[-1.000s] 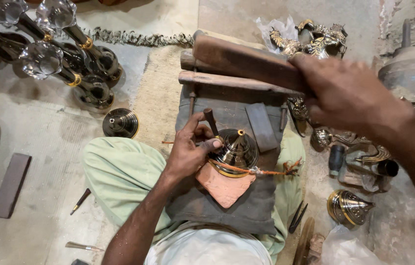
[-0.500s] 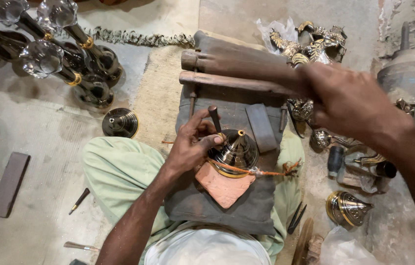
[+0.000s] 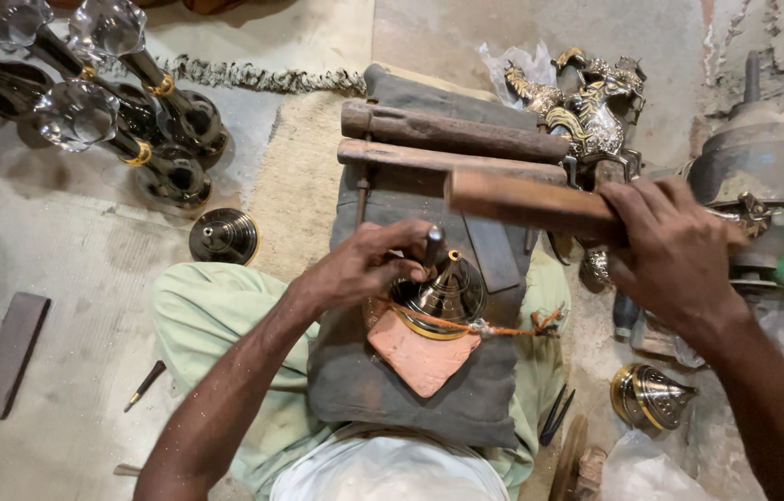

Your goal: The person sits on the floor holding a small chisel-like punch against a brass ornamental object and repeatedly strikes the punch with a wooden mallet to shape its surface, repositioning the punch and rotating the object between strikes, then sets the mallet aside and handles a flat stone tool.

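A dark and brass cone-shaped metal piece [image 3: 448,295] rests on a grey cloth pad [image 3: 411,399] over my lap, tied with an orange cord [image 3: 494,325] beside a flat terracotta slab [image 3: 420,357]. My left hand [image 3: 369,267] pinches a short metal punch [image 3: 432,245] upright against the cone's side. My right hand [image 3: 675,250] grips a wooden mallet [image 3: 526,201], raised just above and to the right of the punch. Two more wooden bars [image 3: 448,134] lie across the pad's far end.
Crystal-topped brass stands [image 3: 123,102] lie at the top left, with a round brass base [image 3: 223,235] near my knee. Brass horse figures [image 3: 587,107] stand behind. Another brass cone [image 3: 652,397] lies at the right. A small tool [image 3: 144,385] and a flat bar [image 3: 10,353] lie on the floor.
My right hand has brought the wooden mallet down and toward me, from the far bars to just above the punch. My left hand stays on the punch.
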The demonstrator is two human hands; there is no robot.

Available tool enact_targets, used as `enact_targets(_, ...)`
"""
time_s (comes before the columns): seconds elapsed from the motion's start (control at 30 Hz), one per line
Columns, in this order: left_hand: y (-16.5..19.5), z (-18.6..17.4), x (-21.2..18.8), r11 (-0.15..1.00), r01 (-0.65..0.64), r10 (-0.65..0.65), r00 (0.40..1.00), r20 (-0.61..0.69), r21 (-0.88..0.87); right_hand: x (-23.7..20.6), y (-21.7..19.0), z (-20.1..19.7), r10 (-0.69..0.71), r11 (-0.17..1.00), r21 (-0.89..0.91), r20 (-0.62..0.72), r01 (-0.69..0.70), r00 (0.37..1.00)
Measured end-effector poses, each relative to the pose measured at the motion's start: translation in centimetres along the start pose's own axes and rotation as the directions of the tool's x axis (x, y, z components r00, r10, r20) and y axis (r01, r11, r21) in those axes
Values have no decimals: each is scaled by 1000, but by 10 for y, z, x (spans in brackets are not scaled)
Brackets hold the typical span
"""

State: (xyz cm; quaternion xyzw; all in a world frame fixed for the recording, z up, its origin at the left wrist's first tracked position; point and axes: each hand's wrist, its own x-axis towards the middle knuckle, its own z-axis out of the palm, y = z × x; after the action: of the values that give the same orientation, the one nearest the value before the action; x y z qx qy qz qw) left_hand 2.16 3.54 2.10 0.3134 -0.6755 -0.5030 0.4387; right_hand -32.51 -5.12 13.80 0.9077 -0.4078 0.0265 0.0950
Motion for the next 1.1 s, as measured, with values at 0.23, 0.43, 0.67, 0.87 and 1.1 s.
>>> enact_targets(0.23,6,-6,5,996,-39,32,996,87,80,-6,1,18,80,951,309,-141,-33,987)
enact_targets(0.43,0,-2,1,991,26,-28,999,15,134,7,7,8,-105,963,235,-112,129,988)
enact_targets(0.67,-9,5,-8,974,225,-226,961,-160,-27,45,-5,-29,33,999,-11,433,-32,901)
enact_targets(0.87,-18,17,-12,897,260,-363,894,-262,-358,93,-30,-55,178,983,-160,706,-90,686)
enact_targets(1.1,-17,29,-20,885,273,-416,828,-377,-377,123,-54,-74,115,982,-187,667,16,736)
